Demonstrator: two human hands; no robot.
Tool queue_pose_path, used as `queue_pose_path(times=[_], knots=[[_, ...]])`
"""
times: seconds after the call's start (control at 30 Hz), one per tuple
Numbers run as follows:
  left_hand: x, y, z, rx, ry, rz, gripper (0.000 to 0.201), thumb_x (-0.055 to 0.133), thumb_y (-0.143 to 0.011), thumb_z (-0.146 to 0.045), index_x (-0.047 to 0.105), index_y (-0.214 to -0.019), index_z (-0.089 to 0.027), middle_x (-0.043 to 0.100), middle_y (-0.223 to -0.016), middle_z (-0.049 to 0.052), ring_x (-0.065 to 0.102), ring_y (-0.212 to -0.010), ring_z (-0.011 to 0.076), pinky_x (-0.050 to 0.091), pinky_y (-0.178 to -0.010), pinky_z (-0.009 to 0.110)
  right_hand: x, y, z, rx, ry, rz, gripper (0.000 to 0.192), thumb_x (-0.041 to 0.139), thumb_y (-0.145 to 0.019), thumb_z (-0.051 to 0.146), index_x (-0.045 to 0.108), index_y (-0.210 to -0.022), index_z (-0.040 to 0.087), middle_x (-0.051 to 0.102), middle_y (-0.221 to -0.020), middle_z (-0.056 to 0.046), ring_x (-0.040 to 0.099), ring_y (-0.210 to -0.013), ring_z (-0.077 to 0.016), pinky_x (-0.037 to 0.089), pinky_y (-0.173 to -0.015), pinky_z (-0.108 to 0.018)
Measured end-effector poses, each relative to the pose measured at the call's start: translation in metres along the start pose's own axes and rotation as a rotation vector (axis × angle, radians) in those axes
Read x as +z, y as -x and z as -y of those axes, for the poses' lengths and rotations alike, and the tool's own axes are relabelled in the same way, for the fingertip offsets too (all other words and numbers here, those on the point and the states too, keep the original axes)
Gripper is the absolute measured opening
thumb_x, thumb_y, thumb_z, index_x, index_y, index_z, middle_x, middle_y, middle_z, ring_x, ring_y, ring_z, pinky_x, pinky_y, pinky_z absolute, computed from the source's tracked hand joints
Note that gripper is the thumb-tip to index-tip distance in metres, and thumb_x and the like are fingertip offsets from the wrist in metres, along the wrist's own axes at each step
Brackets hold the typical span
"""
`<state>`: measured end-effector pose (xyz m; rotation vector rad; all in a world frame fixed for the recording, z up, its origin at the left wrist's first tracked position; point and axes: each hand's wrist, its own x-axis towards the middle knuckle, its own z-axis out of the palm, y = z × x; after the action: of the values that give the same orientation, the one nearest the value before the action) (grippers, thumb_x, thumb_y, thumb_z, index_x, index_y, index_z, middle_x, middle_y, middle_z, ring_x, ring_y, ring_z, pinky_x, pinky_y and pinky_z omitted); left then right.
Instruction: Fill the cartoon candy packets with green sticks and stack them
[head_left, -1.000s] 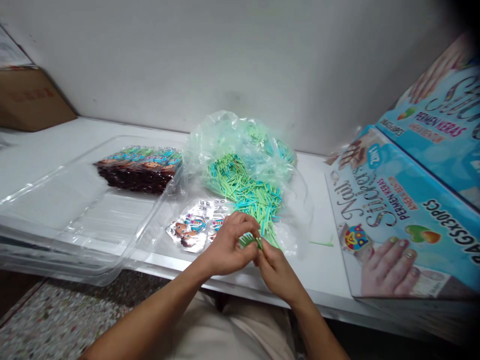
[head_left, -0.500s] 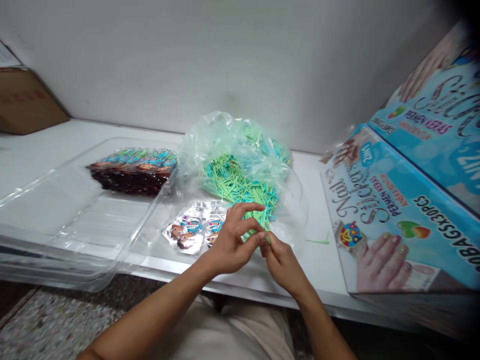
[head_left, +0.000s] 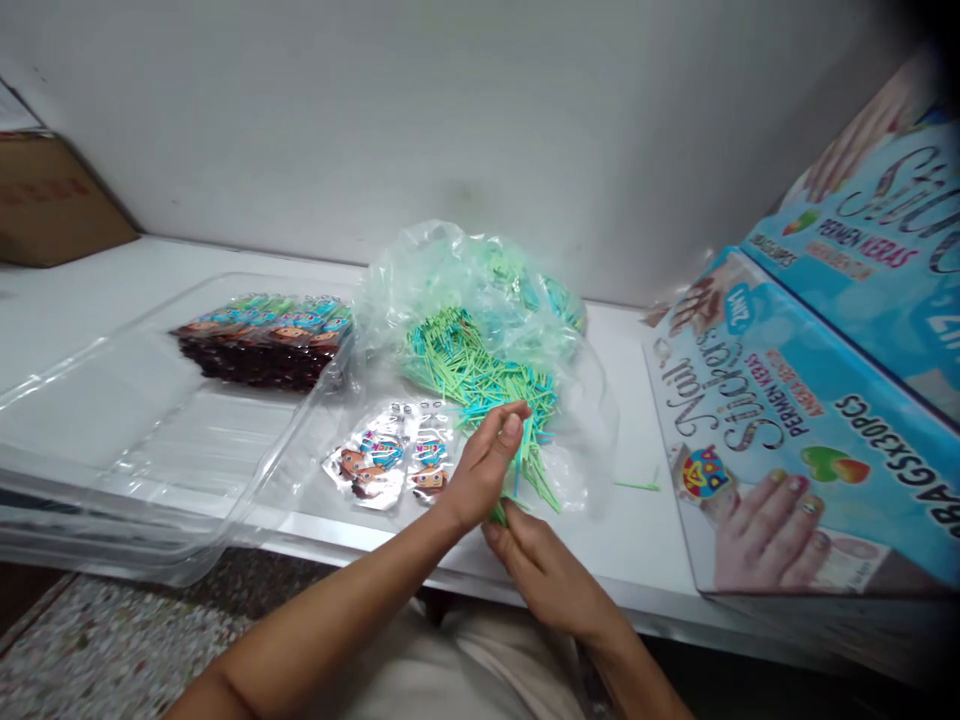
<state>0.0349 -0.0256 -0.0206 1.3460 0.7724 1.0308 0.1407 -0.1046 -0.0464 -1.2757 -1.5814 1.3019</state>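
At the counter's front edge, left hand (head_left: 480, 470) and right hand (head_left: 544, 565) pinch closed on a small bundle of green sticks (head_left: 501, 512). The loose stick pile (head_left: 480, 375) behind remains large; filled sachets (head_left: 262, 340) occupy the clear tray (head_left: 112, 440).

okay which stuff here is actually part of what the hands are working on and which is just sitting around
In use: left hand and right hand, gathering green sticks from the stick pile on its plastic bag.

Lying about: sticker packets, stacked packets in clear tray, blue cartons, stray stick.
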Motion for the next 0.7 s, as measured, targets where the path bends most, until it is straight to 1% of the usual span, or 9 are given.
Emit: queue_pose_path(times=[0.07, 0.17, 0.23, 0.3, 0.37, 0.4, 0.5, 0.6, 0.7], knots=[[-0.002, 0.007, 0.001, -0.007, 0.039, -0.045, 0.045, 0.038, -0.092, -0.05, 0.058, -0.115, -0.018, 0.061, -0.124, 0.01, 0.054, -0.117, 0.0223, 0.04, -0.098, 0.035, 0.002, -0.004, 0.004, -0.034, 0.149, 0.08, 0.017, 0.046, -0.092, 0.034, 0.048, -0.081, 0.022, 0.058, -0.077, -0.002, 0.052, -0.07, -0.0173, 0.038, -0.064, -0.03], [-0.019, 0.012, 0.004, -0.009, 0.021, -0.22, 0.041, 0.039, -0.092, -0.049, 0.061, -0.107, -0.017, 0.066, -0.112, 0.01, 0.059, -0.108, 0.0208, 0.044, -0.091, 0.033, -0.005, -0.022, 0.005, 0.027, 0.268, 0.141, 0.019, 0.039, -0.094, 0.032, 0.047, -0.08, 0.023, 0.057, -0.067, 0.0, 0.053, -0.061, -0.0168, 0.038, -0.06, -0.029], [-0.035, 0.015, 0.01, -0.019, -0.012, -0.357, 0.035, 0.048, -0.089, -0.046, 0.062, -0.102, -0.017, 0.068, -0.101, 0.008, 0.062, -0.099, 0.0189, 0.045, -0.088, 0.031, -0.012, -0.045, 0.009, 0.039, 0.363, 0.111, 0.022, 0.036, -0.095, 0.032, 0.047, -0.079, 0.022, 0.056, -0.066, 0.0, 0.054, -0.06, -0.0165, 0.038, -0.059, -0.028], [-0.051, 0.019, 0.018, -0.054, -0.029, -0.446, 0.029, 0.057, -0.084, -0.042, 0.062, -0.097, -0.016, 0.069, -0.091, 0.005, 0.064, -0.092, 0.0171, 0.046, -0.085, 0.029, -0.018, -0.078, 0.014, -0.044, 0.568, 0.016, 0.022, 0.038, -0.095, 0.032, 0.048, -0.078, 0.021, 0.057, -0.074, -0.003, 0.055, -0.07, -0.0181, 0.038, -0.064, -0.028], [-0.062, 0.023, 0.024, -0.093, -0.023, -0.486, 0.028, 0.06, -0.082, -0.041, 0.063, -0.093, -0.016, 0.069, -0.085, 0.004, 0.064, -0.087, 0.0161, 0.047, -0.082, 0.027, -0.02, -0.115, 0.017, -0.124, 0.773, -0.034, 0.022, 0.04, -0.094, 0.028, 0.051, -0.078, 0.018, 0.058, -0.086, -0.008, 0.054, -0.08, -0.0197, 0.037, -0.07, -0.029], [-0.066, 0.025, 0.026, -0.109, -0.017, -0.492, 0.028, 0.06, -0.082, -0.041, 0.063, -0.093, -0.016, 0.069, -0.083, 0.004, 0.064, -0.085, 0.0159, 0.047, -0.08, 0.027, -0.021, -0.133, 0.018, -0.116, 0.848, -0.043, 0.022, 0.04, -0.094, 0.027, 0.053, -0.08, 0.017, 0.058, -0.089, -0.01, 0.053, -0.081, -0.0197, 0.036, -0.07, -0.029], [-0.072, 0.029, 0.027, -0.119, 0.003, -0.491, 0.028, 0.061, -0.081, -0.041, 0.063, -0.09, -0.015, 0.068, -0.081, 0.003, 0.065, -0.083, 0.0157, 0.048, -0.078, 0.027, -0.018, -0.176, 0.013, -0.098, 0.874, 0.017, 0.021, 0.046, -0.091, 0.023, 0.057, -0.075, 0.015, 0.06, -0.081, -0.009, 0.053, -0.073, -0.0186, 0.034, -0.065, -0.027], [-0.079, 0.028, 0.022, -0.096, 0.003, -0.506, 0.026, 0.061, -0.08, -0.04, 0.063, -0.089, -0.016, 0.068, -0.08, 0.003, 0.065, -0.082, 0.0157, 0.048, -0.078, 0.027, -0.018, -0.191, 0.007, -0.1, 0.873, 0.063, 0.021, 0.05, -0.088, 0.022, 0.059, -0.071, 0.014, 0.06, -0.072, -0.006, 0.052, -0.067, -0.0169, 0.031, -0.06, -0.026], [-0.091, 0.023, 0.019, -0.064, -0.067, -0.553, 0.025, 0.065, -0.076, -0.037, 0.062, -0.091, -0.016, 0.067, -0.083, 0.002, 0.063, -0.08, 0.0147, 0.047, -0.073, 0.025, -0.024, -0.186, 0.006, -0.122, 0.861, 0.04, 0.024, 0.045, -0.091, 0.024, 0.061, -0.077, 0.013, 0.062, -0.077, -0.006, 0.052, -0.071, -0.0166, 0.032, -0.063, -0.025]])
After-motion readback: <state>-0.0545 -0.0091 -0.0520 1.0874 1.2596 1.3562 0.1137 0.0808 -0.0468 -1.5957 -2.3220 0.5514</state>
